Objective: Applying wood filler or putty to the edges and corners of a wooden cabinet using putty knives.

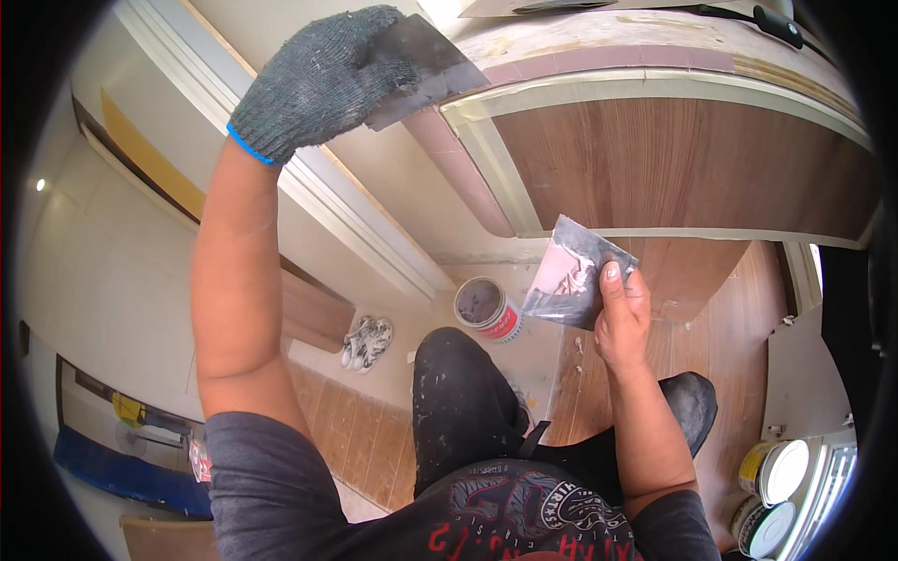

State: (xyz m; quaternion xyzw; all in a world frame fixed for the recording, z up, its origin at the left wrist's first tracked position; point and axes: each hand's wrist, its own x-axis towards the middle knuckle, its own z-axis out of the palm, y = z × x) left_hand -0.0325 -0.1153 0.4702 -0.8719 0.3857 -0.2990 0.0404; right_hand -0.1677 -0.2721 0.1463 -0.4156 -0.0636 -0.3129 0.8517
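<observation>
My left hand (323,82), in a dark grey knit glove with a blue cuff, is closed round a flat metal scraper (432,70). The scraper's edge lies at the pink-painted corner of a counter (486,82), and the glove hides its handle. Lower down, my bare right hand (624,318) grips a second flat metal scraper (585,297), thumb on top. A smear of pale pink putty (564,269) sits on that blade. Pale masking tape (496,164) borders the brown wood-grain panel (673,164) below the counter top.
An open bucket (506,324) with grey content stands on the floor before my knees. White-and-black shoes (368,343) lie left of it. A black-handled tool (778,26) rests on the counter top. Two paint buckets (782,472) stand at the lower right. A white door frame (351,220) runs along the left.
</observation>
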